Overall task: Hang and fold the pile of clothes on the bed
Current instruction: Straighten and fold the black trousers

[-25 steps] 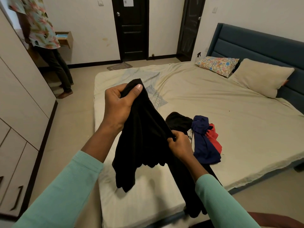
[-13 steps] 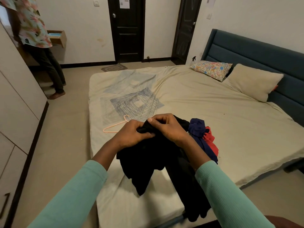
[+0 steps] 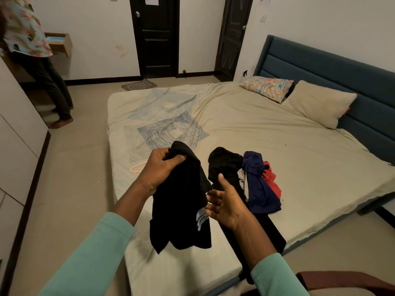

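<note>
My left hand (image 3: pixel 159 168) grips the top of a black garment (image 3: pixel 181 212) with a white logo, which hangs above the near edge of the bed (image 3: pixel 245 129). Just right of it, my right hand (image 3: pixel 224 204) is open with spread fingers, its fingertips beside the hanging cloth. A small pile lies on the bed behind that hand: another black garment (image 3: pixel 224 165), a navy one (image 3: pixel 259 189) and a red one (image 3: pixel 271 182). A long dark piece (image 3: pixel 268 233) trails over the bed's edge. A pink hanger (image 3: pixel 136 168) lies on the sheet, partly hidden by my left hand.
Two pillows (image 3: pixel 318 103) rest against the blue headboard (image 3: pixel 342 67) on the right. White wardrobe doors (image 3: pixel 19 146) line the left. A person (image 3: pixel 36 60) stands at the far left by a wall shelf. Two dark doors (image 3: pixel 154 35) are in the far wall.
My right hand has let go of the black garment and opened beside it. My left hand now holds the garment alone and has moved slightly left.
</note>
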`<action>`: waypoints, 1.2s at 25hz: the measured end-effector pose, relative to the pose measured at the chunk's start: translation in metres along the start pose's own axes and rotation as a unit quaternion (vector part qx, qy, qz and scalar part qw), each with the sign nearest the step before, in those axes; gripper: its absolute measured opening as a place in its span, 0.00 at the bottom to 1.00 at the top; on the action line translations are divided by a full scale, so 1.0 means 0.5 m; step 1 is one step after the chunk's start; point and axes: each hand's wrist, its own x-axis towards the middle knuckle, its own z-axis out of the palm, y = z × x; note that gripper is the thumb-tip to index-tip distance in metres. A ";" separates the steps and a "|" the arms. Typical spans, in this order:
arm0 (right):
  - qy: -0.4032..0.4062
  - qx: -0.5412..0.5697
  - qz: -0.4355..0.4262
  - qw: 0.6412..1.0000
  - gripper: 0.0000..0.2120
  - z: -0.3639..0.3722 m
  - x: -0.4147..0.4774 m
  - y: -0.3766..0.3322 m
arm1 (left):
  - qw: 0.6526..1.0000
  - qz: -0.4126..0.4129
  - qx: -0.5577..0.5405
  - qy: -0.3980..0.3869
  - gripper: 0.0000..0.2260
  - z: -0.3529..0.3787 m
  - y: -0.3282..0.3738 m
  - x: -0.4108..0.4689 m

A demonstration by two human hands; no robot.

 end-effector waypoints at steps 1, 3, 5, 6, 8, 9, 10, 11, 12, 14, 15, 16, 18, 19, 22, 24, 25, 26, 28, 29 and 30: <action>-0.009 0.003 -0.001 1.000 0.34 0.011 -0.001 0.006 | 1.000 0.001 0.006 0.003 0.06 -0.002 0.000 0.002; 0.008 -0.032 -0.026 0.999 0.34 0.033 -0.001 0.008 | 1.000 0.005 0.012 0.006 0.06 -0.010 0.001 0.005; 0.056 -0.062 -0.069 0.994 0.29 0.056 0.005 0.005 | 1.000 0.009 0.017 0.000 0.05 -0.023 0.000 0.010; 0.085 -0.064 -0.097 0.990 0.27 0.066 0.009 0.001 | 1.000 0.012 0.024 -0.006 0.05 -0.027 0.001 0.012; 0.128 -0.070 -0.147 0.978 0.25 0.081 0.013 -0.011 | 0.999 0.019 0.038 -0.016 0.05 -0.034 0.002 0.016; 0.127 -0.073 -0.158 0.976 0.25 0.087 0.010 -0.017 | 0.999 0.023 0.043 -0.014 0.06 -0.036 0.003 0.018; 0.116 -0.075 -0.157 0.978 0.26 0.093 0.004 -0.021 | 0.999 0.027 0.046 -0.010 0.06 -0.037 0.005 0.019; 0.099 -0.076 -0.143 0.982 0.25 0.096 -0.005 -0.024 | 0.998 0.032 0.048 -0.009 0.06 -0.039 0.007 0.020; 0.082 -0.074 -0.126 0.986 0.25 0.100 -0.012 -0.027 | 0.998 0.037 0.048 -0.014 0.07 -0.040 0.008 0.020; 0.069 -0.052 -0.122 0.989 0.18 0.104 -0.014 -0.033 | 0.998 0.041 0.049 -0.026 0.08 -0.039 0.012 0.016; 0.083 -0.034 -0.144 0.986 0.14 0.105 -0.014 -0.036 | 0.997 0.045 0.057 -0.032 0.08 -0.038 0.010 0.014; 0.105 -0.013 -0.175 0.979 0.11 0.103 -0.012 -0.040 | 0.996 0.046 0.069 -0.034 0.08 -0.040 0.008 0.012; 0.149 0.024 -0.228 0.962 0.11 0.091 -0.017 -0.064 | 0.994 0.043 0.094 -0.033 0.06 -0.051 -0.002 0.014; 0.172 0.027 -0.259 0.950 0.13 0.079 -0.020 -0.082 | 0.993 0.038 0.106 -0.037 0.04 -0.061 -0.010 0.016; 0.273 -0.059 -0.362 0.889 0.15 0.035 -0.028 -0.137 | 0.985 0.014 0.156 -0.077 0.08 -0.086 -0.022 0.017; 0.372 -0.178 -0.387 0.825 0.14 0.008 -0.025 -0.172 | 0.981 0.022 0.177 -0.081 0.09 -0.095 -0.028 0.018; 0.397 -0.206 -0.393 0.804 0.14 -0.006 -0.025 -0.189 | 0.981 0.028 0.178 -0.065 0.09 -0.101 -0.029 0.017; 0.399 -0.200 -0.394 0.803 0.13 -0.020 -0.022 -0.204 | 0.983 0.033 0.175 -0.037 0.09 -0.107 -0.029 0.016; 0.373 -0.123 -0.380 0.837 0.11 -0.058 -0.007 -0.226 | 0.984 0.048 0.170 0.011 0.10 -0.126 -0.031 0.016; 0.356 -0.078 -0.371 0.854 0.09 -0.079 0.007 -0.233 | 0.982 0.046 0.181 0.007 0.10 -0.137 -0.030 0.015; 0.342 -0.040 -0.363 0.866 0.06 -0.100 0.017 -0.240 | 0.976 0.039 0.214 -0.017 0.12 -0.149 -0.024 0.013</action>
